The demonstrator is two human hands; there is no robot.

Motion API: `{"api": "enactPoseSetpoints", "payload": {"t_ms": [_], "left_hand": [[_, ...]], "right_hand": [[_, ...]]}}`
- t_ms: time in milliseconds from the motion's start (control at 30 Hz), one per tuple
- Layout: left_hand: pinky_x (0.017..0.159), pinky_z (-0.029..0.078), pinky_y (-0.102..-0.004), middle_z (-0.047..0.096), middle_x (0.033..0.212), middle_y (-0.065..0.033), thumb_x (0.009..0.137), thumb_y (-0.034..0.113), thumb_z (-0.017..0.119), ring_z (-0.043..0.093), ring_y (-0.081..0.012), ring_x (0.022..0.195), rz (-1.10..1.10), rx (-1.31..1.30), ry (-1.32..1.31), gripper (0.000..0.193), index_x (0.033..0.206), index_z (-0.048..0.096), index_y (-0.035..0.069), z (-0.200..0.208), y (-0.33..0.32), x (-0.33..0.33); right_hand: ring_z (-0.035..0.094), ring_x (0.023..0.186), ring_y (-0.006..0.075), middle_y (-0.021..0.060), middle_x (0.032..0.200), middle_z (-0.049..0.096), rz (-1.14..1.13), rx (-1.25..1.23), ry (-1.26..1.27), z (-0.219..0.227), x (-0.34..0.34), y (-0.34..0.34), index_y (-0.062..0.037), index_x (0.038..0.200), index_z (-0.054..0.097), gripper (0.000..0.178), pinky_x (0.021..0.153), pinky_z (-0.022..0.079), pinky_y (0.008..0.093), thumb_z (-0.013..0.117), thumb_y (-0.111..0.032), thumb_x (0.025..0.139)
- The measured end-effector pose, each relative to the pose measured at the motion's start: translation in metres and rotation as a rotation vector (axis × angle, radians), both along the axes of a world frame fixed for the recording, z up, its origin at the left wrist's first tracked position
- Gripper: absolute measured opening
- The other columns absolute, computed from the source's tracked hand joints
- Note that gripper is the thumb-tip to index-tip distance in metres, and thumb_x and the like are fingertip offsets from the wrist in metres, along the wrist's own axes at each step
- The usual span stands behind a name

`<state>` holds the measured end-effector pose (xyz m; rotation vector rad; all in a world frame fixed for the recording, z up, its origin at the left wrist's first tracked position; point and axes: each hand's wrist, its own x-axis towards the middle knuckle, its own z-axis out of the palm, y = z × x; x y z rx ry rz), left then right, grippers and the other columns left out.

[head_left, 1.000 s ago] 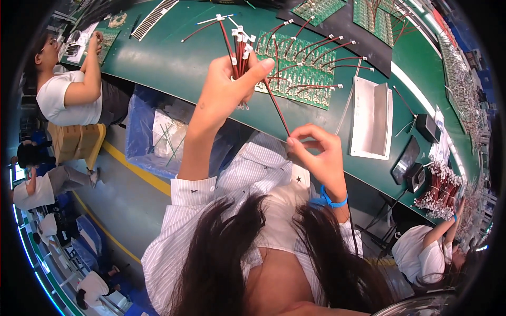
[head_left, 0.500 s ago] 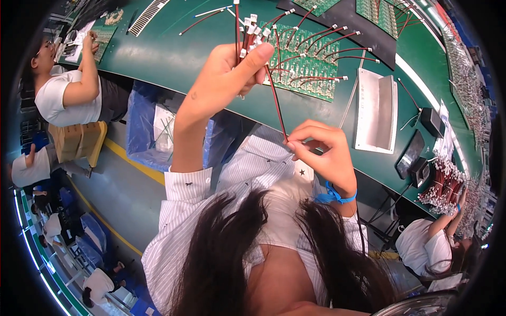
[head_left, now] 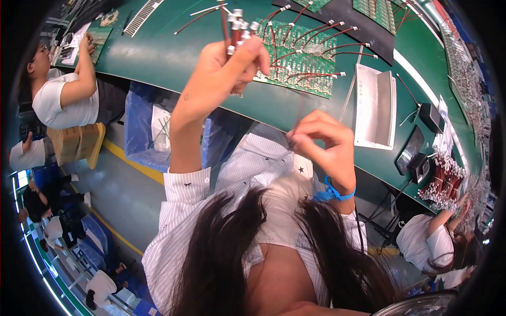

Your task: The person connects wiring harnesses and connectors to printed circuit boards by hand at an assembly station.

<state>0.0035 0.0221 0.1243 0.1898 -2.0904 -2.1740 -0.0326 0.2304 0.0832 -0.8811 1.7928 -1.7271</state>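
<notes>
1. Red-and-black wire leads (head_left: 235, 38) with white connectors, bunched upright at upper centre of the frame, above the green tabletop (head_left: 158, 45).
2. Around their lower part, left hand (head_left: 224, 73) closed in a firm grip, thumb laid across toward the connectors.
3. At centre right, near the tabletop's front edge, right hand (head_left: 324, 139) with thumb and forefinger pinched narrow; too blurred there to tell about any wire between them.
4. Behind the left hand, toward upper right, green circuit-board panel (head_left: 316, 87), with more leads fanned across it.
5. Upper centre-left, single loose lead (head_left: 196, 19) lying on the tabletop.
6. Right of the panel, pale metal tray (head_left: 365, 105); farther right, tied wire bundles (head_left: 443, 184).
</notes>
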Motion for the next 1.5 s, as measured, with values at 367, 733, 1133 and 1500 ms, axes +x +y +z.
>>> {"api": "enactPoseSetpoints", "payload": {"t_ms": [367, 733, 1133, 1500], "left_hand": [[0.036, 0.014, -0.0184, 0.021, 0.049, 0.0063, 0.092, 0.028, 0.033, 0.017, -0.0021, 0.039, -0.062, 0.945, -0.126, 0.031, 0.072, 0.041, 0.006, -0.077, 0.024, 0.019], [0.036, 0.015, -0.0184, 0.02, 0.049, 0.0063, 0.092, 0.029, 0.033, 0.017, -0.0019, 0.039, -0.089, 0.978, -0.176, 0.032, 0.07, 0.039, 0.006, -0.081, 0.032, 0.016], [0.039, 0.021, -0.0201, 0.032, 0.05, 0.0056, 0.089, 0.026, 0.043, 0.026, -0.0031, 0.043, -0.303, 0.521, -0.234, 0.032, 0.066, 0.045, 0.003, -0.06, 0.04, 0.03], [0.049, 0.035, -0.0223, 0.049, 0.058, 0.0003, 0.085, 0.025, 0.049, 0.043, -0.0049, 0.055, -0.517, -0.021, -0.222, 0.029, 0.069, 0.05, 0.0, -0.061, 0.058, 0.025]], "right_hand": [[0.059, 0.071, 0.0193, 0.0083, 0.078, 0.06, -0.505, 0.156, 0.494, -0.073, -0.06, -0.013, -0.0016, 0.075, 0.063, 0.007, 0.063, 0.045, 0.0273, 0.061, -0.001, 0.069], [0.054, 0.078, 0.0235, 0.0078, 0.078, 0.061, -0.507, 0.396, 0.878, -0.083, -0.06, -0.024, -0.0031, 0.074, 0.063, 0.008, 0.075, 0.038, 0.0328, 0.064, -0.004, 0.066], [0.054, 0.069, 0.0196, 0.0045, 0.074, 0.058, -0.584, 0.409, 0.765, -0.056, -0.036, -0.009, -0.0022, 0.074, 0.061, 0.007, 0.058, 0.041, 0.0286, 0.062, -0.005, 0.069], [0.049, 0.056, 0.0082, 0.0046, 0.07, 0.057, -0.261, -0.029, 0.343, 0.019, -0.016, 0.015, 0.0007, 0.079, 0.061, 0.009, 0.048, 0.037, 0.0193, 0.063, 0.0, 0.07]]}}
